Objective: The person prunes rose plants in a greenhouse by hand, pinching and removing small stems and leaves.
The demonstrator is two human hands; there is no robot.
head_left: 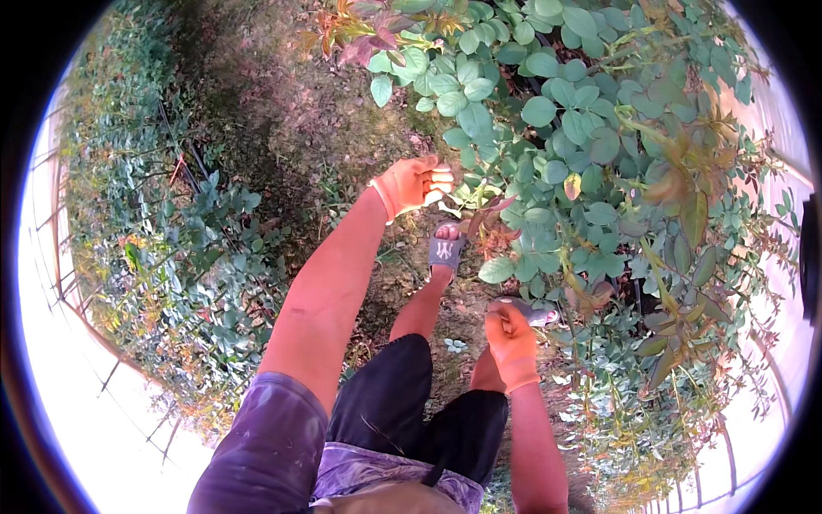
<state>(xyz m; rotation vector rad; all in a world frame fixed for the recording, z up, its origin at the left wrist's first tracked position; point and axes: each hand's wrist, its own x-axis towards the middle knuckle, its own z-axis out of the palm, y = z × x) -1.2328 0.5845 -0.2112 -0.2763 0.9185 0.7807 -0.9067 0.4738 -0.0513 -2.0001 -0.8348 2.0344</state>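
Observation:
My left hand [414,185], in an orange glove with pale fingertips, is closed beside the leafy bush. Its curled fingers hide whatever may be in them. Right by those fingertips a thin shoot [467,202] with pale green leaves runs toward drooping reddish leaves [491,230]. Lower and to the right, my right hand [512,344] wears a similar orange glove. It is closed like a fist, thumb over the fingers, in front of my shod foot, and I cannot see anything in it. The bush [548,128] has broad green leaves and fills the upper right.
Another row of leafy plants [214,257] stands on the left, with a dark pipe or hose [195,147] along it. Between the rows runs a soil path [300,111] strewn with dry leaves. My sandalled foot [445,247] stands on it. Reddish young leaves [685,171] stick up close at right.

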